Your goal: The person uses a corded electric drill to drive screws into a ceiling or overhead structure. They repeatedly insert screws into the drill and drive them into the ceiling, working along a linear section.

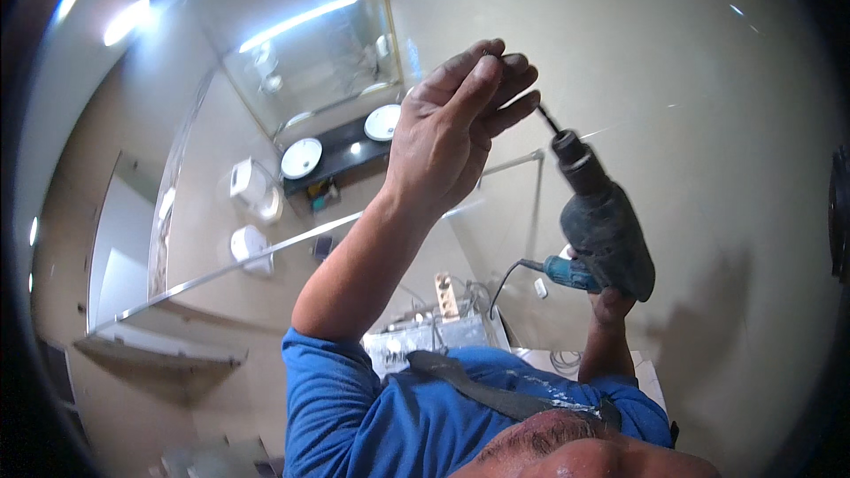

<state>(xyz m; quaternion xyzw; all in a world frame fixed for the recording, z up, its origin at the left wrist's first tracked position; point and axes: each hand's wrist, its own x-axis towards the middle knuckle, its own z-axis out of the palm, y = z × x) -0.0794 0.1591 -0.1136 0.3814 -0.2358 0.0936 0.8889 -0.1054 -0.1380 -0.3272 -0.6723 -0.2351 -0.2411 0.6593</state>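
My left hand [456, 111] is raised at the upper middle, its thumb pressed against the index finger. Something tiny and dark may be in that pinch, but I cannot make out what. My right hand [611, 305] wraps round the teal handle of a corded power drill [606, 230], its body dark and dusty. From its chuck a thin drill bit [551, 119] points up and left at my left hand's outer fingertips. Whether the bit touches them or passes behind is unclear. The drill's cable [505, 283] hangs from the handle end in a curve.
A large beige wall [708, 80] fills the right side. At left are a framed mirror [310, 57], two white basins [302, 158] on a dark counter, a toilet [257, 186] and a glass panel's metal rail [221, 273]. Below lies a power strip [446, 296] among cables.
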